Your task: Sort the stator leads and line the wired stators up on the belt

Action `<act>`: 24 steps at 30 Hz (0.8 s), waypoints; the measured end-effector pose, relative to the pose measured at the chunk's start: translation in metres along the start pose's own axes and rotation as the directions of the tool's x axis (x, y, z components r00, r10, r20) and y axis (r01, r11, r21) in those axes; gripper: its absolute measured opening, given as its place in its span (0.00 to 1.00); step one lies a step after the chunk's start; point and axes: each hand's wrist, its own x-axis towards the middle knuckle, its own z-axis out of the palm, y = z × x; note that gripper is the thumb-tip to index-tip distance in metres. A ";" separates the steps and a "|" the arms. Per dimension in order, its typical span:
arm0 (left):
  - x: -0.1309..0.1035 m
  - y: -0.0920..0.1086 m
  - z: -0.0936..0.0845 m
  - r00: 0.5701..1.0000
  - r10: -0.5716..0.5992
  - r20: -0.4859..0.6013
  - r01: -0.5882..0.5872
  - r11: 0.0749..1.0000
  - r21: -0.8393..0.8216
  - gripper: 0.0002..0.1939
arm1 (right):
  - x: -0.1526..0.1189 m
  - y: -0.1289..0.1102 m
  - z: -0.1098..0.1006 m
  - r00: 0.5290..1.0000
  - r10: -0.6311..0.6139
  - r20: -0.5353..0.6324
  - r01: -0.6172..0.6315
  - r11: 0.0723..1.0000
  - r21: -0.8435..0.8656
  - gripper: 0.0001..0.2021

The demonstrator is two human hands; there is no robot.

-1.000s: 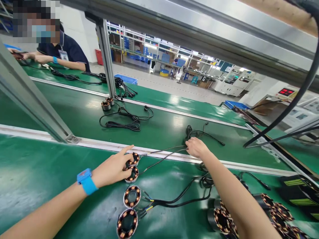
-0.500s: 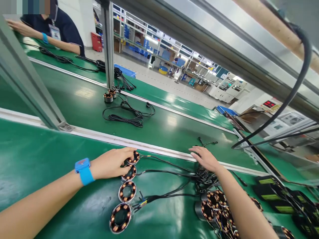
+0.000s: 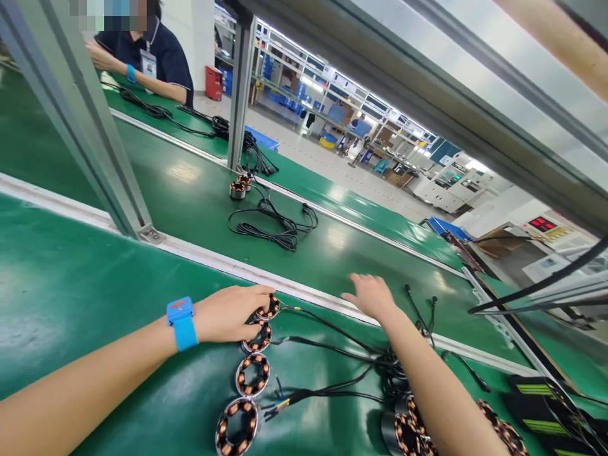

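Observation:
Four ring-shaped motor stators with copper windings stand in a column on the green table. My left hand (image 3: 232, 315), with a blue wristband (image 3: 183, 323), has its fingers on the farthest stator (image 3: 268, 308) and its thumb on the second stator (image 3: 258, 337). Nearer me are the third stator (image 3: 240, 375) and the fourth stator (image 3: 219, 430). Black cables (image 3: 327, 339) run from the column to a coiled bundle (image 3: 392, 373), partly covered by my right forearm. My right hand (image 3: 372, 296) hovers above the white rail, fingers spread, holding nothing.
More stators (image 3: 399, 430) crowd together below my right forearm, beside black pieces with yellow-green stripes (image 3: 534, 389). Beyond the white rail (image 3: 228, 269) lie a looped cable (image 3: 270, 231) and two stators (image 3: 238, 189). A metal post (image 3: 102, 120) rises at left; a co-worker (image 3: 166, 60) sits across.
My right hand has moved left and away from the cable bundle. My left hand stays on the two far stators. The whole view has shifted, so the scene sits farther right.

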 end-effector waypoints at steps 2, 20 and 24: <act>-0.001 0.000 0.000 1.000 0.007 -0.010 -0.007 1.000 0.004 0.13 | 0.036 -0.045 -0.020 0.975 -0.175 -0.137 0.184 0.981 0.061 0.43; -0.002 -0.011 0.002 0.996 -0.091 0.005 0.090 0.971 -0.220 0.26 | 0.121 -0.055 -0.063 0.972 -0.007 -0.236 0.100 0.919 0.382 0.20; 0.024 -0.033 -0.006 0.960 -0.230 -0.161 0.077 0.766 -0.638 0.30 | 0.077 -0.001 -0.073 0.945 0.101 -0.311 0.080 0.851 0.519 0.20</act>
